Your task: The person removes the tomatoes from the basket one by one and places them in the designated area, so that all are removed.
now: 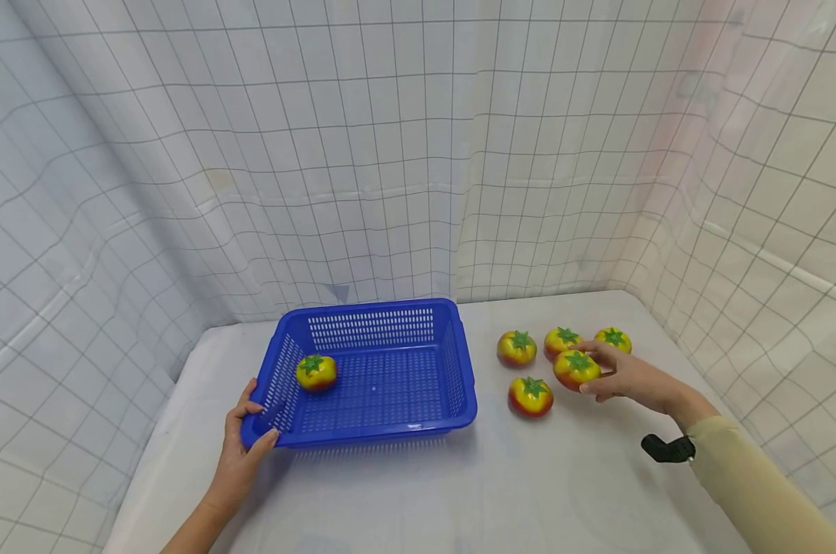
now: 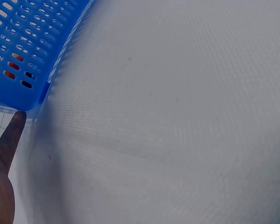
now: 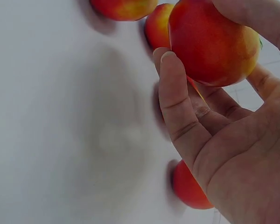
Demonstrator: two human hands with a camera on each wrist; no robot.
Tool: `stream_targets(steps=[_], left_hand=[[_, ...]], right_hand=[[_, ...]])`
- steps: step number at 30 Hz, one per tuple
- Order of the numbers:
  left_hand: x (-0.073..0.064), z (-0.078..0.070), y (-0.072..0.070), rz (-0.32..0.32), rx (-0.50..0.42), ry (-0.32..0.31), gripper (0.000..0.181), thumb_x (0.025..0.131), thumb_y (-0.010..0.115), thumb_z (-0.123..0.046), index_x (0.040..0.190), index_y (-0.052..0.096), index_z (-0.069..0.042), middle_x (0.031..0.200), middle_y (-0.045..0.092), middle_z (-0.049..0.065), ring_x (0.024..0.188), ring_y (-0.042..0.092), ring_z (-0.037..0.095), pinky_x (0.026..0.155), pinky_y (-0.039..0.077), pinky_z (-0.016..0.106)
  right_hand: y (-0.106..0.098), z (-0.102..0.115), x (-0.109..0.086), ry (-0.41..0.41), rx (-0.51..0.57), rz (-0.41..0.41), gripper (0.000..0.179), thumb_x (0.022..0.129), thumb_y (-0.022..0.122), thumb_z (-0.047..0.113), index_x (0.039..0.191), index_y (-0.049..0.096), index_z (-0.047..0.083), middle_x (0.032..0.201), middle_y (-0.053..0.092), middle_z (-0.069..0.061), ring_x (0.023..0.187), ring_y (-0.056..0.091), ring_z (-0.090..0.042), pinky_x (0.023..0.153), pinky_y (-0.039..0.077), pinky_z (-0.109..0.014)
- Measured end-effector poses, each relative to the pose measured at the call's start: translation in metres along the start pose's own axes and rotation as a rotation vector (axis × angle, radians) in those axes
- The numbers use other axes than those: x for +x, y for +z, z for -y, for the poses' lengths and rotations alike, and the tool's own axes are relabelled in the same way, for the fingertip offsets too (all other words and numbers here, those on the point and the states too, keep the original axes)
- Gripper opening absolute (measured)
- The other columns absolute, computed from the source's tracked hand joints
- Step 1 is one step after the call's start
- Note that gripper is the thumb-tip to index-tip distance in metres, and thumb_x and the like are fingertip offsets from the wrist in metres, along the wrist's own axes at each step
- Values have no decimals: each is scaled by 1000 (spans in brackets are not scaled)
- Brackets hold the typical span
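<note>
My right hand [image 1: 621, 375] holds a red-and-yellow tomato [image 1: 576, 370] with a green leafy top between thumb and fingers. In the right wrist view the held tomato [image 3: 212, 44] is raised off the table. My left hand [image 1: 243, 446] grips the near left corner of a blue plastic basket [image 1: 369, 438], thumb on the front rim and fingers at the left side. One tomato [image 1: 317, 374] lies inside the basket, at its left. The left wrist view shows fingertips [image 2: 19, 116] touching the basket corner [image 2: 25, 95].
On the white table [image 1: 507, 477], right of the basket, lie more tomatoes: one nearest [image 1: 531, 397], another at the basket side [image 1: 517, 348], one behind the held tomato [image 1: 561, 342] and one farthest right [image 1: 613, 339]. Checked white curtains [image 1: 390, 154] surround the table's back and sides.
</note>
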State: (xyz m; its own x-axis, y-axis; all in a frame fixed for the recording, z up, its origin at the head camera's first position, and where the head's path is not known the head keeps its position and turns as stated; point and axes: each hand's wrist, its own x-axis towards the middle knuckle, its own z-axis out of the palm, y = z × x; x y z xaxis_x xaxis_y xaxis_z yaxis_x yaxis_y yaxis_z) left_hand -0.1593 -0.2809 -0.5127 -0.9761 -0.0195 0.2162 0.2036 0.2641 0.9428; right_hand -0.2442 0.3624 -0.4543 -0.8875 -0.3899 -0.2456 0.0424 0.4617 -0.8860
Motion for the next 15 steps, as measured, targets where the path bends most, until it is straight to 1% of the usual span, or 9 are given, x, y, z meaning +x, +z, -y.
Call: stream_targets(steps=[1, 5, 9, 15], left_hand=[[0, 0, 0, 0, 3, 0, 42, 103, 55, -8, 131, 24, -11, 171, 1, -6, 151, 0, 49, 93, 35, 6], [0, -1, 0, -1, 8, 1, 42, 103, 55, -8, 132, 24, -11, 171, 1, -6, 151, 0, 49, 93, 35, 6], [0, -1, 0, -1, 8, 2, 42, 103, 55, -8, 132, 24, -11, 171, 1, -6, 151, 0, 48, 94, 35, 6], [0, 0, 1, -2, 0, 7, 41, 103, 54, -7, 132, 25, -11, 172, 1, -4, 152, 0, 47, 94, 35, 6]], right_hand=[[0, -2, -1, 4, 1, -1, 79, 90, 76, 25, 154, 33, 11, 158, 23, -28, 125, 49, -38, 89, 56, -41], [1, -7, -4, 16, -5, 1, 77, 91, 76, 25, 154, 35, 11, 157, 24, -28, 127, 47, -37, 89, 56, -40], [1, -12, -6, 26, -35, -7, 77, 91, 76, 26, 155, 35, 12, 153, 28, -28, 121, 52, -35, 88, 56, -39], [2, -19, -7, 51, -46, -11, 77, 91, 76, 27, 154, 36, 11, 150, 31, -26, 114, 56, -32, 88, 56, -39]])
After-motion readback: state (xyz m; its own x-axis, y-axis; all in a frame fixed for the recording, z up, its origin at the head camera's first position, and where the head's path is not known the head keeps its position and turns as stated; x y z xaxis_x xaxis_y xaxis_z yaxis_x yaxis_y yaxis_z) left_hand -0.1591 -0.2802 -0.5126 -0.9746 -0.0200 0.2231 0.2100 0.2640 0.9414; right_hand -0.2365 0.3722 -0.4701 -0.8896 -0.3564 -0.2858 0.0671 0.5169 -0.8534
